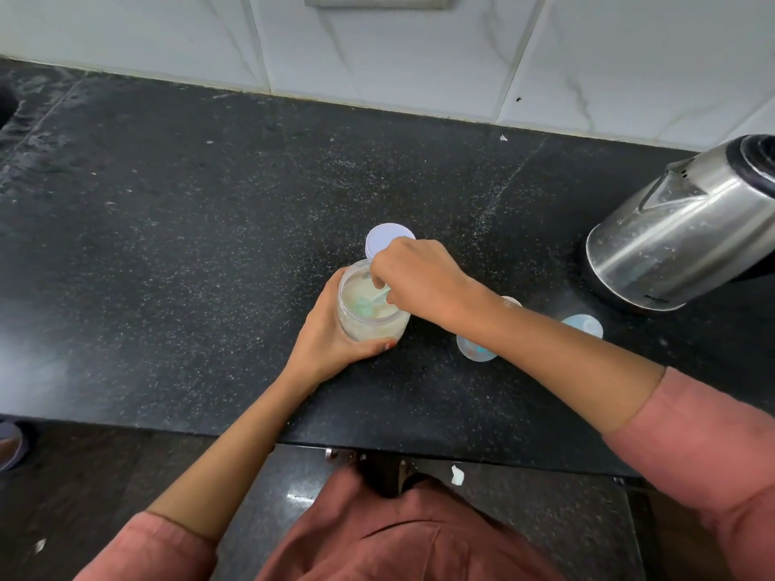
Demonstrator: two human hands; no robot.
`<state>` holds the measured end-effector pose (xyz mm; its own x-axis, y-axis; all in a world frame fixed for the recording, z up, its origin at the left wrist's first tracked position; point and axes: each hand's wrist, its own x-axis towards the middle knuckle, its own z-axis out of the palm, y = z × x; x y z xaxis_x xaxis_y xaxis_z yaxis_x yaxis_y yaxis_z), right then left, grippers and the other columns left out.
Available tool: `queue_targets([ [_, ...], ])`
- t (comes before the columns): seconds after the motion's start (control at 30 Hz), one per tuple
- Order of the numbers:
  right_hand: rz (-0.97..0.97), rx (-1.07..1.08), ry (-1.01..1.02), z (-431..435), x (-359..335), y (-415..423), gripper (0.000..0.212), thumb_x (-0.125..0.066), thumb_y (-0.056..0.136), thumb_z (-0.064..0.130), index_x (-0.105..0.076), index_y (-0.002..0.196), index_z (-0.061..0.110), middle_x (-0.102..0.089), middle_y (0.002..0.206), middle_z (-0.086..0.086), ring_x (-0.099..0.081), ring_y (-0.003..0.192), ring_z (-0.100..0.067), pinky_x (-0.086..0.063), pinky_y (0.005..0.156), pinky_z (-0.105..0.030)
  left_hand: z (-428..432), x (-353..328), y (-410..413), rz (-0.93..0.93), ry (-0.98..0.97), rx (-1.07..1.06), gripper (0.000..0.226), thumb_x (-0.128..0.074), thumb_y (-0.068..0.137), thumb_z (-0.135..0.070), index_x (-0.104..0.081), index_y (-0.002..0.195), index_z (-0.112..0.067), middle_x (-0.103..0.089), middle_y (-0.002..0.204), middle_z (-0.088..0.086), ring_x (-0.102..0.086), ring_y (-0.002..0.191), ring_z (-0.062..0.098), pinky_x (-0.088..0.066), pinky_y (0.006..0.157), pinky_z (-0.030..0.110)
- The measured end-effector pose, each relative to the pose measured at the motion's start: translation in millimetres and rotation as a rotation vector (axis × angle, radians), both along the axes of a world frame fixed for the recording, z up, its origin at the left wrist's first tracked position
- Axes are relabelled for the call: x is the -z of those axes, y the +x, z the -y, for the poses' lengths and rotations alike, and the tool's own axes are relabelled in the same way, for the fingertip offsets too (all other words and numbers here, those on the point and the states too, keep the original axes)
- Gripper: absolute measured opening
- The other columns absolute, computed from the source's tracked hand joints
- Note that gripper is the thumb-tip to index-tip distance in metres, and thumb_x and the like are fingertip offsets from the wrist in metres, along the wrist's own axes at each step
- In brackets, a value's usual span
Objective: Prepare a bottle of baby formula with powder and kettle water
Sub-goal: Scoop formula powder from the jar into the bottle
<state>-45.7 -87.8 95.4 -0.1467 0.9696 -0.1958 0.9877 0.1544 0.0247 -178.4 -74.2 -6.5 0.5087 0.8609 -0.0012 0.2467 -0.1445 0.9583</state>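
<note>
A clear plastic jar point(371, 318) of pale formula powder stands open on the black counter, and my left hand point(325, 333) grips its side. My right hand point(413, 274) reaches into the jar's mouth and pinches the handle of a light green scoop point(369, 303) lying in the powder. The jar's white lid point(388, 241) lies flat just behind it. The baby bottle point(476, 348) stands to the right, mostly hidden under my right forearm. A translucent bottle cap point(583, 325) sits further right. The steel kettle point(679, 228) stands at the right edge.
The speckled black counter point(209, 245) runs wide to the left, wet near its far left end. A white tiled wall point(419, 56) backs it. The counter's front edge is close to my body, with dark floor below.
</note>
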Motion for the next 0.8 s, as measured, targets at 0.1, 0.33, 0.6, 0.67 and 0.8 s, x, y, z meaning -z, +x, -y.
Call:
queue_targets([
  [0.1,-0.026,0.024,0.045,-2,0,3,0.02,-0.056,0.087,0.01,-0.063,0.105,0.013,-0.063,0.108,-0.007,-0.056,0.106,-0.025,-0.036,0.069,-0.029,0,-1,-1,-0.011,0.011,0.006,0.084,-0.079,0.047,-0.038,-0.033,0.114,-0.057,-0.046,0.113,-0.042,-0.045,0.108,-0.015,-0.033,0.08,-0.001],
  [0.33,0.131,-0.107,0.104,-1,-3,2,0.026,-0.042,0.086,-0.004,-0.062,0.099,0.006,-0.062,0.104,-0.008,-0.052,0.102,-0.025,-0.028,0.06,-0.027,0,-2,0,-0.009,0.019,0.01,0.082,-0.079,0.048,-0.037,-0.034,0.112,-0.06,-0.047,0.114,-0.04,-0.046,0.108,-0.014,-0.033,0.08,-0.001],
  [0.6,0.24,-0.241,-0.049,-2,-7,-10,0.032,-0.038,0.086,-0.01,-0.056,0.108,0.005,-0.058,0.114,-0.013,-0.051,0.109,-0.026,-0.031,0.062,-0.027,1,-4,0,-0.023,-0.011,0.003,0.083,-0.079,0.046,-0.039,-0.031,0.108,-0.068,-0.047,0.111,-0.044,-0.047,0.106,-0.014,-0.036,0.079,0.0],
  [0.67,0.244,-0.234,-0.106,-4,-9,-10,0.026,-0.04,0.086,-0.009,-0.058,0.099,0.004,-0.058,0.104,-0.011,-0.053,0.101,-0.029,-0.026,0.05,-0.026,1,-5,0,-0.01,-0.017,0.004,0.082,-0.079,0.046,-0.039,-0.033,0.109,-0.066,-0.048,0.111,-0.043,-0.048,0.106,-0.014,-0.036,0.078,0.0],
  [0.8,0.15,-0.17,-0.191,-7,-9,-9,0.015,-0.052,0.086,0.001,-0.06,0.097,0.006,-0.055,0.095,-0.007,-0.05,0.084,-0.024,-0.029,0.051,-0.026,2,-7,0,0.012,-0.017,0.003,0.08,-0.078,0.046,-0.038,-0.035,0.11,-0.061,-0.049,0.109,-0.043,-0.048,0.105,-0.014,-0.036,0.077,0.0],
])
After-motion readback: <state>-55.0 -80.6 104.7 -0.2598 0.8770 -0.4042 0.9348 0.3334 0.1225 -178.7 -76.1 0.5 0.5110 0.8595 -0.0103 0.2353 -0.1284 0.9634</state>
